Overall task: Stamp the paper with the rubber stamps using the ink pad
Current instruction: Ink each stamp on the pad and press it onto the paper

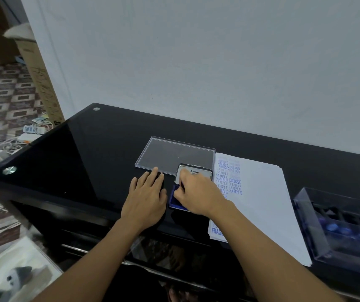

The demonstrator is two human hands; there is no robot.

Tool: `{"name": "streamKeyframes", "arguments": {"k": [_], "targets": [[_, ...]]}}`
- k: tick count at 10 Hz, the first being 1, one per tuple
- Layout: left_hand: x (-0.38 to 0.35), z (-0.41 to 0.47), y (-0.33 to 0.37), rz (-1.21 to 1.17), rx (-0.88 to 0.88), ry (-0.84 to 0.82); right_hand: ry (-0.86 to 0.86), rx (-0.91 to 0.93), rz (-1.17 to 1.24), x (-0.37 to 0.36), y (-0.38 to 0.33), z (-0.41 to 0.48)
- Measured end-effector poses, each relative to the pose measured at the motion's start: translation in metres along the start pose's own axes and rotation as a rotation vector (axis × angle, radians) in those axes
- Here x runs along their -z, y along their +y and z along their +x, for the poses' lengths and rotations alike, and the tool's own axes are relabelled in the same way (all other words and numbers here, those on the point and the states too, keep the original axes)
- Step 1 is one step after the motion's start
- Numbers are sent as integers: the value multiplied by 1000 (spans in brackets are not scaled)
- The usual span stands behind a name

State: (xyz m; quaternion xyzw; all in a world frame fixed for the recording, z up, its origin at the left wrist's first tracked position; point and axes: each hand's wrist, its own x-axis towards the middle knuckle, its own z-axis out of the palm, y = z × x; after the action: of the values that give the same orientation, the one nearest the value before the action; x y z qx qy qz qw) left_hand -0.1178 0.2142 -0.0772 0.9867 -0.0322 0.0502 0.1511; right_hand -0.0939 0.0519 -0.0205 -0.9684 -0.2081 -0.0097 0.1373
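— Now, your left hand [146, 199]: what goes in the log?

— It lies flat, palm down, on the black glass table [87, 160], just left of the ink pad [178, 202]. The fingers are straight, slightly spread, and hold nothing. The fingertips reach the near edge of the clear plastic lid [174, 155], which lies flat on the table, far of the pad.

— And your right hand [196, 192]?

— It is over the blue ink surface with the knuckles up and the fingers curled down toward the pad. Your own hand hides whatever is under them, so I cannot tell whether you are gripping a stamp.

— State of the pad?

— It is open. Its hinged cover [196, 171], marked Artline, stands up at the far side, touching the near edge of the clear lid.

— Where is the paper?

— The paper [262, 192] is a white stack just right of the pad, with your right wrist crossing its left edge. Blue impressions run down the left margin: AMENDED, rows of SAMPLE, and part of a word starting FRAG at the near corner.

— Where are the rest of the stamps?

— They are in a clear box [310, 225] at the right edge of the table, just right of the paper. Blue-topped stamps [344, 231] sit inside it, too blurred to count.
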Motion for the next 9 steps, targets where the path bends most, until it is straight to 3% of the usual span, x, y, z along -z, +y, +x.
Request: {"name": "streamKeyframes", "arguments": {"k": [9], "targets": [[1, 1, 0, -27, 7, 2, 3, -4, 12, -3, 2, 1]]}}
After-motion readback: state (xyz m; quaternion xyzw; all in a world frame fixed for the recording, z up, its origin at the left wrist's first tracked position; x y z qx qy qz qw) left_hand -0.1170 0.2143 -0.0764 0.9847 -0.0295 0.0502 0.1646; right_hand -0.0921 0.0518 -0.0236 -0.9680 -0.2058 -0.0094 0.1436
